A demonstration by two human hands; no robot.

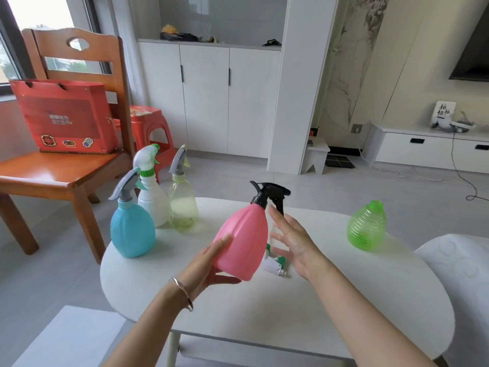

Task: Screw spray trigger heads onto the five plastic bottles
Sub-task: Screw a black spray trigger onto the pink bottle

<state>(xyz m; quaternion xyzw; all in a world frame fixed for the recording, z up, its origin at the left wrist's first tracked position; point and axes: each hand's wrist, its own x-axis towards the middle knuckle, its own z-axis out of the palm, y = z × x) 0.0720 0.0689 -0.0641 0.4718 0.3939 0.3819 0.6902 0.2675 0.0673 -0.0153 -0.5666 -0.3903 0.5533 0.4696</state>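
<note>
My left hand (211,263) grips a pink bottle (242,242) by its lower side and holds it tilted above the white table (330,300). A black trigger head (270,194) sits on the bottle's neck. My right hand (289,239) hovers just right of the bottle with its fingers spread and holds nothing. A white and green trigger head (275,264) lies on the table behind the pink bottle, partly hidden. At the table's left stand a blue bottle (132,231), a white bottle (152,200) and a pale yellow bottle (184,205), each with a trigger head. A green ribbed bottle (366,226) stands headless at the right.
A wooden chair (66,165) with a red gift box (63,115) stands left of the table, an orange stool (150,128) behind it. White cabinets line the far wall. A white cushioned seat (460,274) borders the table's right side.
</note>
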